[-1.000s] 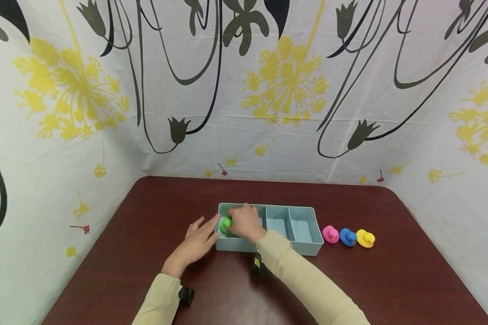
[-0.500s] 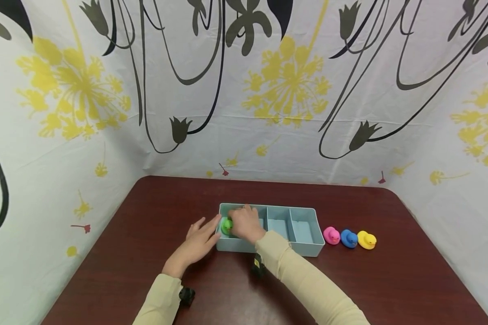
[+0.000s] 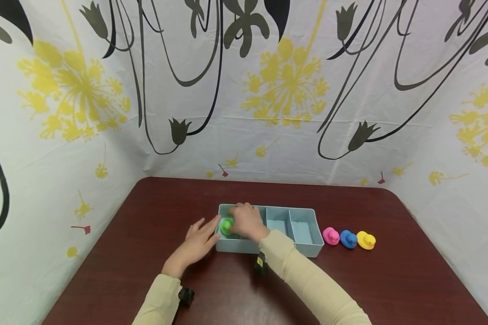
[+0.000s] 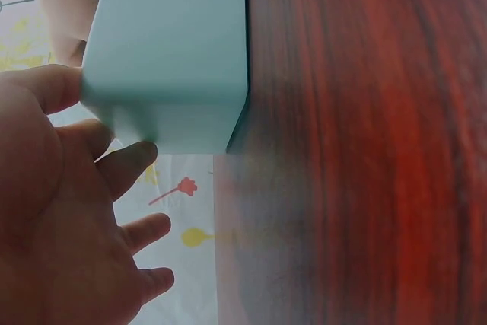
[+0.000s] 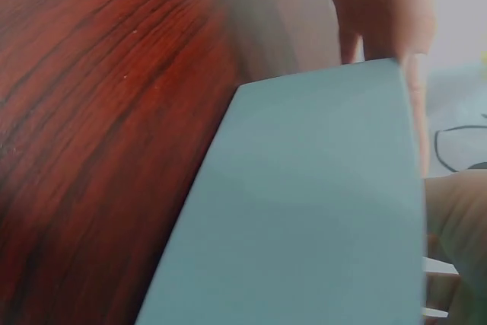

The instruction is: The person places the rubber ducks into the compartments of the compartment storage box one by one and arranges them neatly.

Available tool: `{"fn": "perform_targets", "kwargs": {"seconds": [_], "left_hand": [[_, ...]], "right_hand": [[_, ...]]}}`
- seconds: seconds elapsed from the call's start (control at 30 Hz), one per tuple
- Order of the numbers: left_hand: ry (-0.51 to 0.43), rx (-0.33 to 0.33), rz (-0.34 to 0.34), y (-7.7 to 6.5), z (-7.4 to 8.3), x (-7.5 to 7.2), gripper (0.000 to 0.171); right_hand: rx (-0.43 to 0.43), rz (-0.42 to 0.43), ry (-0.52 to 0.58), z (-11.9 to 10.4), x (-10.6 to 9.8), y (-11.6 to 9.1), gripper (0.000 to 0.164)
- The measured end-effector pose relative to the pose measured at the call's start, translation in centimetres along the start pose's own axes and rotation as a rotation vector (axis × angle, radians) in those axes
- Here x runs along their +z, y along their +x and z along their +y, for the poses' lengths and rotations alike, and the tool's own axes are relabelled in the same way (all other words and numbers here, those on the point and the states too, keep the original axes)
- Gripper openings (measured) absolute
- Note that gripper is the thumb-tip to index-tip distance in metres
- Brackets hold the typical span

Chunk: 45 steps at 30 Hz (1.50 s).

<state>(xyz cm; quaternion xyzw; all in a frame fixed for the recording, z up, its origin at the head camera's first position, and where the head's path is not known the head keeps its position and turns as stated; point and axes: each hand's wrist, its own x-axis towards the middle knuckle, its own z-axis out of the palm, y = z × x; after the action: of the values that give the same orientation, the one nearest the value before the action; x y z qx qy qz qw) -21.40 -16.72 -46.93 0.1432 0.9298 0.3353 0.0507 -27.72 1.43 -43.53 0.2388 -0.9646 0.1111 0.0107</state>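
Note:
A pale blue divided tray [image 3: 236, 246] lies on the table. A small green rubber duck [image 3: 226, 227] is in its leftmost compartment. My right hand [image 3: 248, 222] reaches over the front wall with its fingers bent down beside the duck; the wrist and back of the hand hide the fingertips, so I cannot tell whether they pinch it. My left hand [image 3: 197, 243] is at the tray's left end, fingers spread and fairly straight. In the left wrist view, the left fingertips [image 4: 137, 159] touch the tray's end wall [image 4: 171, 43].
Outside the tray's right end, a pink duck [image 3: 330, 236], a blue duck [image 3: 348, 239] and a yellow duck [image 3: 366, 240] sit in a row. Dividers [image 3: 291, 224] split the tray crosswise. The dark red-brown table [image 3: 179, 194] ends at a patterned cloth [image 3: 227, 149] behind.
My right hand has shifted slightly right and away from the green duck, which shows a little more and stays in the left compartment. My left hand has not visibly moved.

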Motion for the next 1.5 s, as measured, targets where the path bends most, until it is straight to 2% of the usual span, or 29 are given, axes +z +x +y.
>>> {"fn": "perform_targets", "kwargs": {"seconds": [0.17,0.4,0.67,0.93,1.23,1.5], "left_hand": [[-0.005,0.001,-0.003,0.2,0.0,-0.1,0.057],[-0.009,-0.009,-0.009,0.0,0.3,-0.1,0.057],[-0.001,-0.016,-0.006,-0.1,0.2,0.1,0.058],[0.005,-0.015,-0.004,0.0,0.2,0.0,0.058],[0.004,-0.011,0.003,0.1,0.3,0.3,0.059],[0.012,-0.012,0.009,0.2,0.1,0.3,0.059]], "right_hand": [[-0.046,0.036,0.047,0.2,-1.0,-0.4,0.039],[-0.053,0.057,0.089,0.9,-1.6,-1.0,0.035],[-0.072,0.123,0.114,2.2,-2.2,-1.7,0.032],[-0.023,0.117,0.184,3.6,-3.1,-2.5,0.031],[0.059,0.126,0.224,6.3,-3.4,-3.8,0.031],[0.080,0.131,0.257,8.1,-4.1,-5.0,0.031]]}}
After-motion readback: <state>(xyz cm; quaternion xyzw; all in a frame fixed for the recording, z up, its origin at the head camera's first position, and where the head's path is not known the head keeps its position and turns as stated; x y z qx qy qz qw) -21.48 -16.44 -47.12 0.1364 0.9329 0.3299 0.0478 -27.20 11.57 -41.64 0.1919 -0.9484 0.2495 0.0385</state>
